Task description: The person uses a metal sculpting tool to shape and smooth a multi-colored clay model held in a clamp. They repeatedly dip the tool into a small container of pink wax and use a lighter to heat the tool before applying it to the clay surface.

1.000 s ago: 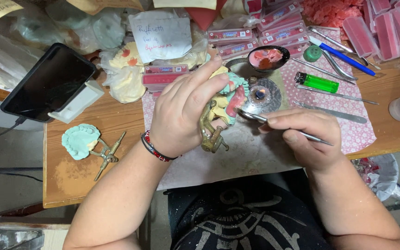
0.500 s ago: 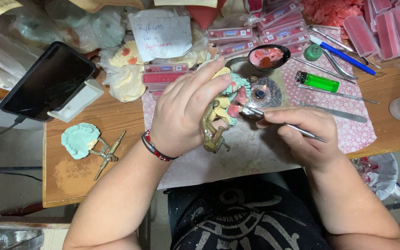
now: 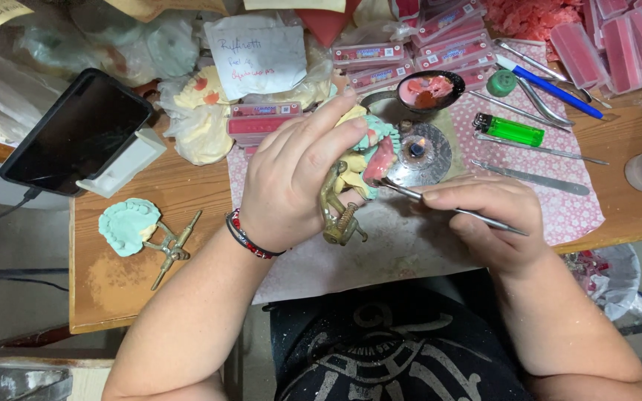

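The left hand (image 3: 291, 186) is closed around a dental model on a brass articulator (image 3: 354, 182), held above the patterned cloth (image 3: 574, 212); the right hand (image 3: 488, 219) is pinched shut on a thin metal instrument (image 3: 440, 206), whose tip is touching the pink wax of the model; just behind, a small lit burner (image 3: 417, 152) is seen; a dish of pink wax (image 3: 429, 90) and a green lighter (image 3: 510, 130) lie beyond; a green cast (image 3: 128, 226) and a black phone (image 3: 76, 130) are set well apart on the left of the wooden table (image 3: 113, 286).
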